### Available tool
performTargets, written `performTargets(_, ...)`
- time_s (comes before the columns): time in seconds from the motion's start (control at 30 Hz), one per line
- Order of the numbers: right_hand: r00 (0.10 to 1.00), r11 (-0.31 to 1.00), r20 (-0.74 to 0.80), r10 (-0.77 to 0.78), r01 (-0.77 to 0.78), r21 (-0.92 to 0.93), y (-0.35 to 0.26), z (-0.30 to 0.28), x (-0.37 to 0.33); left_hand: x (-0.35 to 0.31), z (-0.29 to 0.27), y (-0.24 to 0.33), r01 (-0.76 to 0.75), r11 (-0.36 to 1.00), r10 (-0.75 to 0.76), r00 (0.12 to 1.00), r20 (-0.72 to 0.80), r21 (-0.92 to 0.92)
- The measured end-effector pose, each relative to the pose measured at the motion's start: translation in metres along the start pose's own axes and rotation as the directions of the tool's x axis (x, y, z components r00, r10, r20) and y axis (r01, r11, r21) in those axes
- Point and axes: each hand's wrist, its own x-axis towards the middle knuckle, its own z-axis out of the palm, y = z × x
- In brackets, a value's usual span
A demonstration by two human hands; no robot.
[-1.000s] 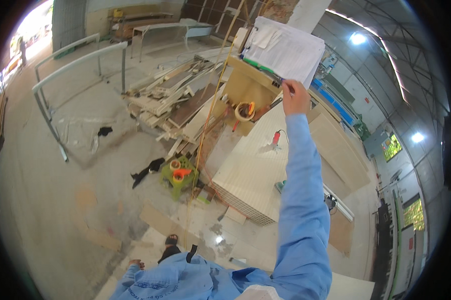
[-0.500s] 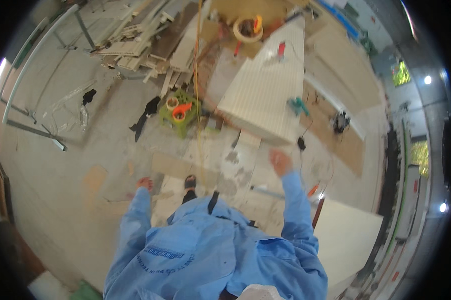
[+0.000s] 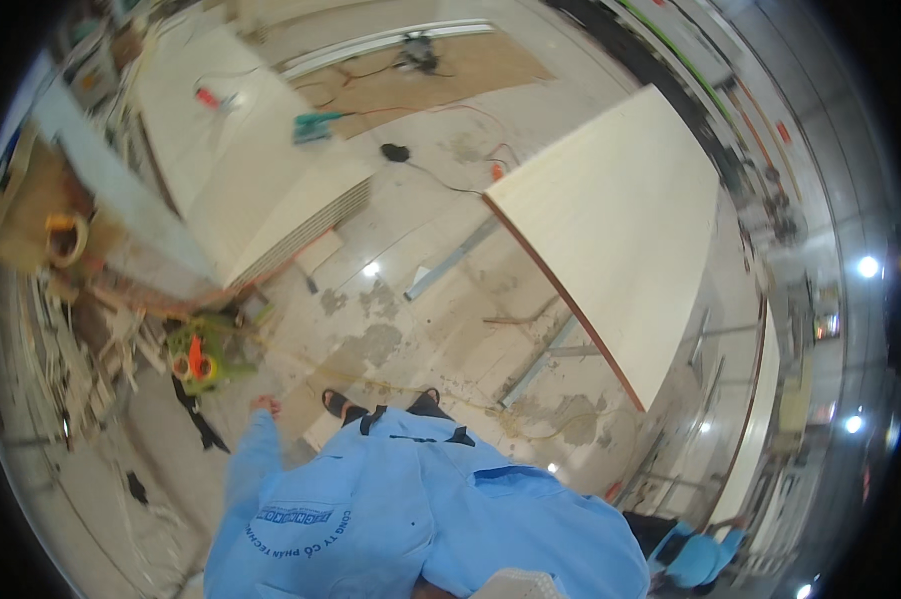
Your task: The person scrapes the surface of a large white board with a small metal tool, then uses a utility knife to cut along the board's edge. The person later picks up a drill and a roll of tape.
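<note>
While the person's left hand [image 3: 267,405] hangs low beside the body in the head view, no object shows in it; whether its fingers are spread or pressed together cannot be told at this size. Right hand: outside the view, grip unknown.

Nearest item: green plastic stool [image 3: 231,371], on the floor beyond the left hand, apart from it, bearing an orange plastic tape dispenser [image 3: 196,350] and yellowish ring-shaped tape rolls [image 3: 209,371].

Risks, as judged: a careless swing of the left hand or a foot could upset the stool and spill its load; a knock to the cream ribbed panel stack [image 3: 271,215] could drop the teal handheld sander [image 3: 313,127] lying at its right edge; a bump against the brown-edged corner of the large cream board [image 3: 615,240] could bruise the person or shift the board.

Count: stool, one; dispenser, one; rolls on the stool, two visible; stack, one; sander, one; large board, one; black sandals [image 3: 336,402], two; co-worker [image 3: 692,564], one, lower right.
</note>
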Motion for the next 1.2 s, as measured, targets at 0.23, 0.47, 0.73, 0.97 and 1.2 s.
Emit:
performTargets(0.23,0.984,0.793,-0.057,-0.166,0.168,0.586,-0.051,0.01,0.051,-0.038,0.073,0.176,-0.445,0.888,0.455,0.886,0.087,-0.116)
performTargets(0.47,0.997,0.778,-0.076,-0.014,0.059,0.625,-0.048,-0.054,0.099,-0.072,0.15,0.149,-0.547,0.827,0.491,0.815,0.308,0.129)
performTargets(0.73,0.833,0.57,-0.353,0.426,0.056,0.82,0.034,-0.055,0.042,-0.027,0.173,0.149,0.008,0.795,-0.2,0.947,0.251,0.607)
performTargets(0.97,0.696,0.475,-0.339,0.633,-0.004,0.88,-0.039,0.09,-0.094,0.01,0.343,0.276,-0.353,0.591,-0.131,0.845,0.519,0.725)
performTargets(1.2,0.592,0.236,0.106,0.799,-0.471,0.85,-0.136,0.285,-0.127,-0.067,0.52,0.298,-0.648,0.326,-0.202,0.664,0.72,0.689)
